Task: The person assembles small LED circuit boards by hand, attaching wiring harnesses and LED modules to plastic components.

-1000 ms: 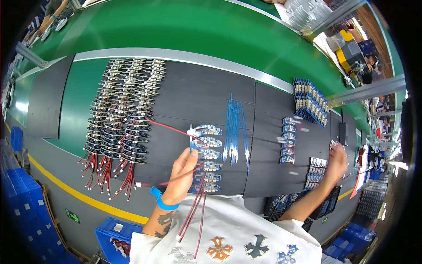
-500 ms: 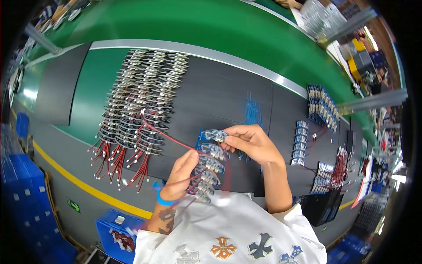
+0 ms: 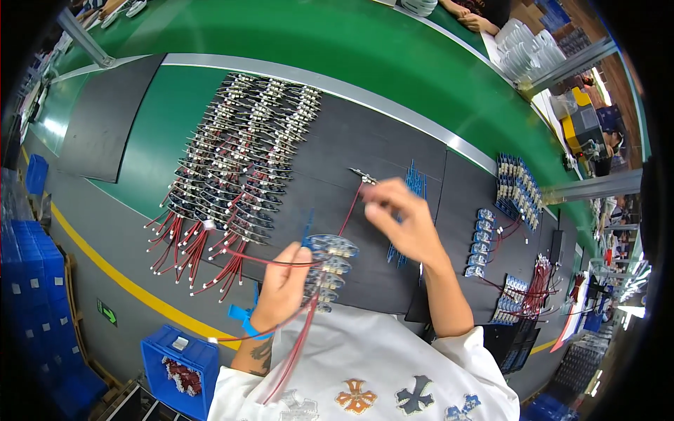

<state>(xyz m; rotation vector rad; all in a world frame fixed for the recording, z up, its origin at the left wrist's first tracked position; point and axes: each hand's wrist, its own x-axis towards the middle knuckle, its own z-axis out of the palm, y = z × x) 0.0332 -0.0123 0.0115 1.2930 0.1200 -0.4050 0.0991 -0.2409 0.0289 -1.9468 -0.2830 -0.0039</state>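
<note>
My left hand point(image 3: 282, 286) is closed on a strip of small blue circuit boards point(image 3: 333, 245) stacked one below another. Red wires point(image 3: 303, 335) with white plugs trail from that strip across my wrist and shirt. A thin blue strip point(image 3: 308, 226) stands up by my left fingertips. My right hand point(image 3: 404, 219) is over the black mat, its fingers smeared by motion, with thumb and forefinger seeming apart. Just past those fingertips is a single circuit board point(image 3: 364, 176), seen edge-on, and a red wire point(image 3: 351, 209) runs from it toward the held strip.
Rows of wired circuit boards point(image 3: 239, 161) cover the mat's left part. Thin blue strips point(image 3: 415, 184) lie behind my right hand. More board panels point(image 3: 518, 182) are at the right, beside a metal post point(image 3: 597, 184). A blue bin point(image 3: 184, 345) sits below left. Another person's hands point(image 3: 477, 21) show at the far side.
My right hand has left the top of the strip and moved up and right. A single board now shows beyond its fingertips. My left hand still grips the strip, slightly lower.
</note>
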